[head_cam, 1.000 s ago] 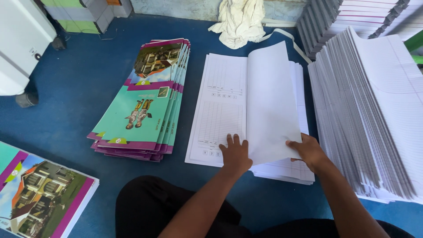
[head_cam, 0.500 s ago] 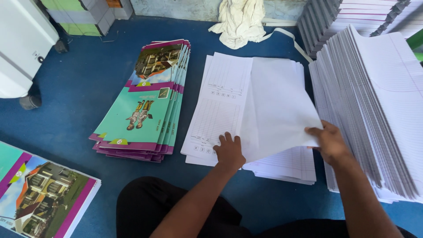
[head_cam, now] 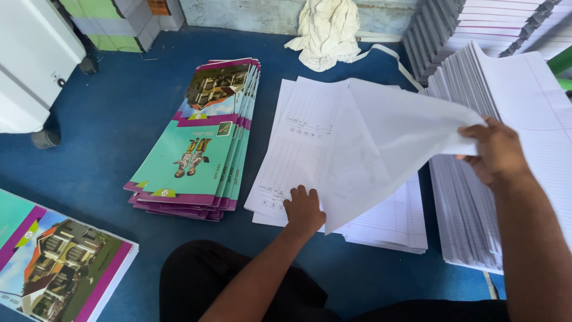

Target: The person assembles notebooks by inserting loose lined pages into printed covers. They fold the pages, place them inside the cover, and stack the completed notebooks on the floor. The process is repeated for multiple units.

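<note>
A blue floor (head_cam: 119,119) carries everything here. A fanned stack of teal-and-purple booklet covers (head_cam: 199,143) lies on it left of centre, with a pile of white ruled sheets (head_cam: 310,149) just beside it and a larger fanned stack of lined paper (head_cam: 512,107) on the right. A second pile of picture covers (head_cam: 53,262) sits at the lower left corner, a crumpled white cloth (head_cam: 328,33) lies at the far edge, and a white machine (head_cam: 30,65) stands at the upper left.

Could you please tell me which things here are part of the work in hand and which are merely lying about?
In hand:
lifted sheet, held by right hand
printed sheet pile, under left hand

Lying about:
cover stack
white cloth
ruled paper stack
</note>
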